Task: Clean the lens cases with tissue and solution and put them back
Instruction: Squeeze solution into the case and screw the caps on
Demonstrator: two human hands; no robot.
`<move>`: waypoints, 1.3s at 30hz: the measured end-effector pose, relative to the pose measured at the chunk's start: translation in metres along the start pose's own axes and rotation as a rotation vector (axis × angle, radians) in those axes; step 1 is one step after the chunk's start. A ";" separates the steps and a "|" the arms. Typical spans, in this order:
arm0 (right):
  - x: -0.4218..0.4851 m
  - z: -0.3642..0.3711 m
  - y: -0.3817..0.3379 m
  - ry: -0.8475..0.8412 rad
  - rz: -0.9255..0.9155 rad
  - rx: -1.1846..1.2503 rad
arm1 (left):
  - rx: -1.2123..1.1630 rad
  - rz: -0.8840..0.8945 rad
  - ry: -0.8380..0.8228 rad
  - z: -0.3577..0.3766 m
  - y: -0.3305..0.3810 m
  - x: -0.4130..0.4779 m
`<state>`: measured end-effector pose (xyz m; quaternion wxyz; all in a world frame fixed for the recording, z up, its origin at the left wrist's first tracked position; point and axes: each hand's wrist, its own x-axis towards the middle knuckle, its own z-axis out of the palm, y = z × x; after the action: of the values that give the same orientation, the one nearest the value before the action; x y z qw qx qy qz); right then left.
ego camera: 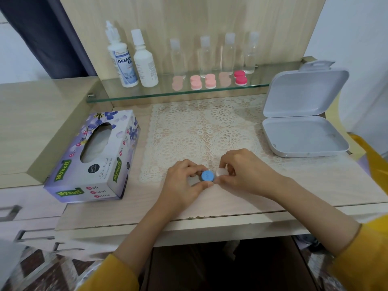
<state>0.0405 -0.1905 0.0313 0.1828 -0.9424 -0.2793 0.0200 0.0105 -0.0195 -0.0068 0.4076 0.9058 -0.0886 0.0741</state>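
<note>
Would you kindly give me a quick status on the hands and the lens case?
Left hand grips lens case, blue end. Right hand pinches its white cap. Nothing obstructing; tissue box untouched.

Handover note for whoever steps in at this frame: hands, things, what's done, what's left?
Left hand grips the lens case by its blue-capped end. Right hand pinches its pale cap, over the lace mat.
Tissue box at left; solution bottles and pink cases on the glass shelf.
Done: one case in hand, no tissue out.
Left: uncap, wet, wipe, return; then the others.
</note>
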 end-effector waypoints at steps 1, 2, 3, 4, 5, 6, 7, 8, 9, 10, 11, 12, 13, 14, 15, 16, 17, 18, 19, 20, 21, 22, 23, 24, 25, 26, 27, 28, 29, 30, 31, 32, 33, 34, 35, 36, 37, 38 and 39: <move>0.001 0.000 0.000 0.009 0.007 -0.006 | -0.002 0.001 0.001 0.000 0.000 0.000; 0.002 0.000 0.002 0.014 0.007 -0.008 | -0.003 0.005 0.004 0.000 -0.001 0.000; 0.002 -0.001 0.003 0.014 -0.002 0.000 | -0.003 0.010 0.008 0.000 0.000 0.000; 0.001 -0.002 0.005 0.014 -0.023 0.026 | -0.002 0.013 0.011 0.000 0.000 0.000; -0.001 -0.004 0.005 0.017 -0.057 0.067 | -0.003 0.012 0.014 0.000 0.000 0.000; -0.003 -0.005 0.006 0.011 -0.091 0.102 | -0.005 0.009 0.015 0.000 0.000 0.000; -0.005 -0.005 0.007 0.005 -0.117 0.123 | -0.004 0.008 0.015 0.000 0.000 0.000; -0.006 -0.005 0.008 0.003 -0.125 0.124 | 0.001 0.010 0.016 0.001 -0.001 0.000; -0.007 -0.004 0.008 0.008 -0.122 0.113 | 0.006 0.014 0.015 0.001 -0.001 0.000; -0.007 -0.004 0.007 0.021 -0.108 0.099 | 0.009 0.019 0.014 0.001 -0.002 0.000; -0.006 -0.004 0.006 0.032 -0.092 0.083 | 0.008 0.021 0.013 0.001 -0.002 0.000; -0.005 -0.003 0.005 0.034 -0.078 0.064 | 0.008 0.020 0.012 0.001 -0.002 0.000; -0.003 -0.003 0.005 0.032 -0.069 0.044 | 0.008 0.019 0.012 0.001 -0.002 0.000; -0.001 -0.003 0.004 0.028 -0.057 0.023 | 0.010 0.019 0.012 0.000 -0.001 0.000; 0.001 -0.004 0.003 0.024 -0.042 0.005 | 0.012 0.019 0.011 0.000 -0.001 0.000; 0.001 -0.004 0.002 0.015 -0.024 -0.006 | 0.014 0.020 0.009 0.000 0.000 0.000; 0.001 -0.005 0.002 0.007 -0.012 -0.005 | 0.013 0.021 0.009 0.000 0.000 0.000; 0.001 -0.006 0.003 0.001 -0.013 0.012 | 0.012 0.022 0.010 0.000 0.001 0.000; 0.000 -0.006 0.004 -0.005 -0.030 0.044 | 0.011 0.023 0.011 0.000 0.001 0.000; -0.002 -0.006 0.004 -0.014 -0.062 0.075 | 0.011 0.024 0.014 0.000 0.001 0.000; -0.003 -0.005 0.004 -0.021 -0.100 0.092 | 0.012 0.026 0.016 0.000 0.001 0.000; -0.004 -0.005 0.005 -0.022 -0.131 0.098 | 0.014 0.027 0.016 0.000 0.001 0.000; -0.004 -0.004 0.006 -0.018 -0.140 0.095 | 0.017 0.028 0.015 0.000 0.001 0.000; -0.004 -0.003 0.006 -0.009 -0.131 0.087 | 0.018 0.027 0.014 0.000 0.001 -0.001; -0.003 -0.003 0.006 -0.001 -0.108 0.079 | 0.020 0.025 0.013 0.000 0.001 -0.001; -0.002 -0.002 0.005 -0.003 -0.078 0.067 | 0.023 0.024 0.012 0.000 0.001 -0.001; -0.001 -0.002 0.003 -0.007 -0.056 0.053 | 0.025 0.026 0.012 0.000 0.001 0.000; 0.000 -0.001 0.002 -0.006 -0.038 0.038 | 0.024 0.028 0.011 0.001 0.000 0.000; 0.001 0.000 0.001 -0.004 -0.020 0.020 | 0.018 0.029 0.011 0.001 0.000 0.000; 0.002 -0.001 0.001 -0.002 -0.005 0.002 | 0.012 0.030 0.010 0.001 -0.001 0.000; 0.002 -0.002 0.001 -0.003 0.006 -0.008 | 0.008 0.032 0.010 0.001 -0.001 0.000; 0.001 -0.003 0.002 -0.009 0.003 -0.002 | 0.007 0.033 0.014 0.001 -0.001 0.000; -0.001 -0.003 0.004 -0.016 -0.018 0.025 | 0.006 0.033 0.021 0.001 -0.001 0.000; -0.002 -0.004 0.005 -0.021 -0.053 0.059 | 0.003 0.031 0.027 0.002 -0.001 0.000; -0.003 -0.005 0.007 -0.024 -0.092 0.087 | 0.002 0.031 0.030 0.002 -0.001 0.001; -0.005 -0.006 0.008 -0.025 -0.118 0.102 | 0.002 0.032 0.030 0.002 -0.001 0.001; -0.005 -0.006 0.009 -0.025 -0.126 0.104 | 0.003 0.034 0.028 0.002 -0.002 0.001; -0.005 -0.006 0.010 -0.022 -0.115 0.094 | 0.005 0.036 0.026 0.002 -0.002 0.001; -0.005 -0.006 0.009 -0.015 -0.092 0.077 | 0.009 0.037 0.023 0.002 -0.002 0.001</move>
<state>0.0418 -0.2022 0.0332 0.2174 -0.9208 -0.3225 0.0291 0.0118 -0.0199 -0.0097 0.4029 0.9050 -0.1003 0.0926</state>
